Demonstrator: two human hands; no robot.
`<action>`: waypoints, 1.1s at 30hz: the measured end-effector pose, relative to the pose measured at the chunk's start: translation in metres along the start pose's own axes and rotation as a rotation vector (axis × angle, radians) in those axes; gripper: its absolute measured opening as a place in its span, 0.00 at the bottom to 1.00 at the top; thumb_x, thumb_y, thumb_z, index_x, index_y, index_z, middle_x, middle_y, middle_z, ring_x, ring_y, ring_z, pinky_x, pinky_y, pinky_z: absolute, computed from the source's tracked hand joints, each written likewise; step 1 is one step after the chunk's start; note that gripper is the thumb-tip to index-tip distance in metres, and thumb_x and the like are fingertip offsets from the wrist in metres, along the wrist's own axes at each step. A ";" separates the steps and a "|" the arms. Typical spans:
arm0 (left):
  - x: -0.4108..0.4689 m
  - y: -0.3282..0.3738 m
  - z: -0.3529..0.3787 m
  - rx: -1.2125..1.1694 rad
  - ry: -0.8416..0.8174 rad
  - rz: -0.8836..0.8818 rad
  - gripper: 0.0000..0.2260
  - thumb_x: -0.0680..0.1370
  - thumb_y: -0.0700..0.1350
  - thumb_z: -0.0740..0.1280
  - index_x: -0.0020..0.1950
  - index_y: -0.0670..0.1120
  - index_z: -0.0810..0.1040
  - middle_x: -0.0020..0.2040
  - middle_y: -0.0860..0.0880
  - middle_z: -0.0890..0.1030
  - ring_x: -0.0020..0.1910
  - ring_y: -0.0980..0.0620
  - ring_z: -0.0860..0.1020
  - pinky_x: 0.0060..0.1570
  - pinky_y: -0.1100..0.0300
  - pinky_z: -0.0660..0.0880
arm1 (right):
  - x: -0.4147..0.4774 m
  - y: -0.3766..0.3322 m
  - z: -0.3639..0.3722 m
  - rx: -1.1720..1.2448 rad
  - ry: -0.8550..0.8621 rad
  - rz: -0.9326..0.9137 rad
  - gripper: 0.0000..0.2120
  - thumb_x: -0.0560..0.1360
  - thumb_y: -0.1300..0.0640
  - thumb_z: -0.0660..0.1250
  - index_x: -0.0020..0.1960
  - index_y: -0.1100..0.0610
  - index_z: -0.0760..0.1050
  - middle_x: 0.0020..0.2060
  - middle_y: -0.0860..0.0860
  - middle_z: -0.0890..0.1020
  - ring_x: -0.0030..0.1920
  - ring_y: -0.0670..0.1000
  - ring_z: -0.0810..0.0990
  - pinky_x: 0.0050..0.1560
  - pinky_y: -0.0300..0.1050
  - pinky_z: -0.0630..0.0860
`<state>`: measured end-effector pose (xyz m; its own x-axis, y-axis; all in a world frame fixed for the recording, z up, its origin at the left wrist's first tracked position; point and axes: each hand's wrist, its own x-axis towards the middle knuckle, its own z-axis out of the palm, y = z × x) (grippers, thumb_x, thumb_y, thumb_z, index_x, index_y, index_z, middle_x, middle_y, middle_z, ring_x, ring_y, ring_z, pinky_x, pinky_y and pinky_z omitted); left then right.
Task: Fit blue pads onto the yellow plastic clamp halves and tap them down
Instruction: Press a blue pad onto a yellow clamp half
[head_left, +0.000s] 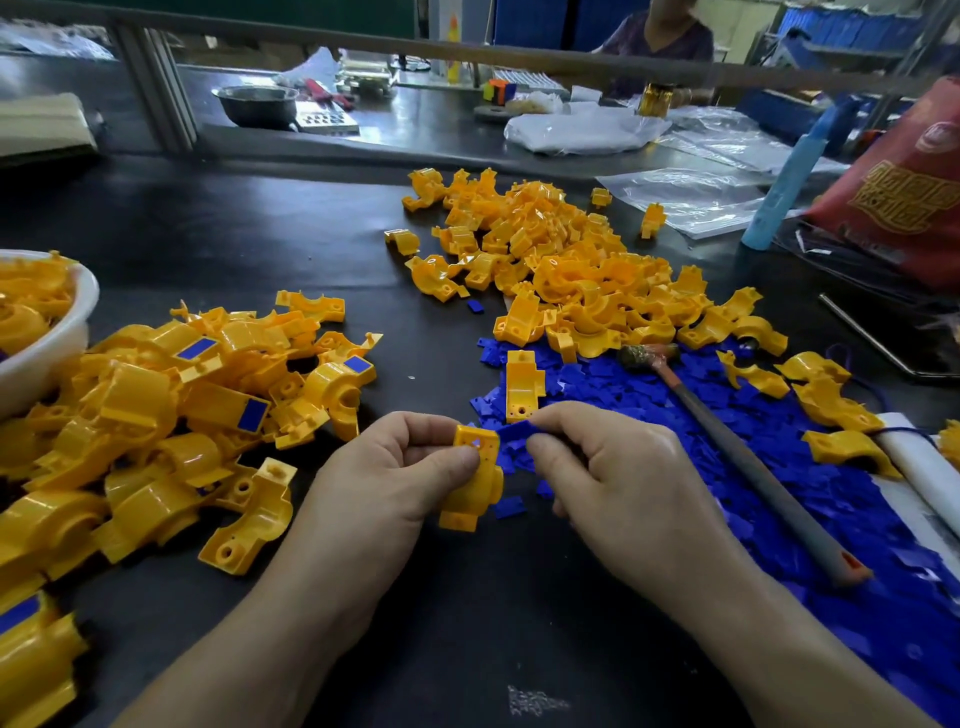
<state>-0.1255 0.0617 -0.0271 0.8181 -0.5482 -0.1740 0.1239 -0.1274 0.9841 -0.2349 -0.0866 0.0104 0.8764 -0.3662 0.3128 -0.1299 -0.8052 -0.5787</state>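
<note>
Two hands work near the tabletop's front edge: the left hand (395, 467) grips a yellow clamp half (475, 475), the right hand (618, 467) pinches a blue pad (514, 430) against it.

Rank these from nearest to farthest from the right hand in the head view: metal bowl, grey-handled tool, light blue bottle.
1. Grey-handled tool, on the blue pads beside the right hand.
2. Light blue bottle, back right of the table.
3. Metal bowl, on the bench beyond, left.
</note>
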 end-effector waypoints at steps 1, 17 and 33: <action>0.001 -0.001 -0.001 0.003 0.025 -0.001 0.11 0.71 0.49 0.74 0.52 0.53 0.81 0.44 0.55 0.86 0.42 0.57 0.85 0.37 0.62 0.80 | 0.000 0.005 0.000 -0.028 0.027 0.024 0.07 0.77 0.51 0.62 0.50 0.47 0.78 0.32 0.43 0.78 0.36 0.42 0.78 0.36 0.40 0.76; 0.001 -0.005 0.002 -0.059 -0.055 -0.012 0.21 0.62 0.53 0.74 0.54 0.52 0.81 0.47 0.50 0.87 0.46 0.50 0.86 0.41 0.56 0.82 | -0.006 0.004 0.005 0.290 -0.107 0.118 0.05 0.75 0.52 0.67 0.48 0.42 0.79 0.35 0.43 0.79 0.34 0.42 0.79 0.32 0.34 0.75; -0.004 0.000 0.003 -0.154 -0.134 0.006 0.15 0.63 0.51 0.75 0.49 0.53 0.83 0.47 0.46 0.87 0.45 0.46 0.86 0.38 0.58 0.81 | -0.010 0.000 0.017 0.449 -0.017 0.106 0.05 0.75 0.55 0.69 0.46 0.44 0.78 0.37 0.44 0.79 0.37 0.43 0.78 0.35 0.32 0.74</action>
<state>-0.1303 0.0610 -0.0267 0.7385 -0.6547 -0.1611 0.2118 -0.0015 0.9773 -0.2363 -0.0752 -0.0057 0.8772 -0.4245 0.2243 -0.0084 -0.4806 -0.8769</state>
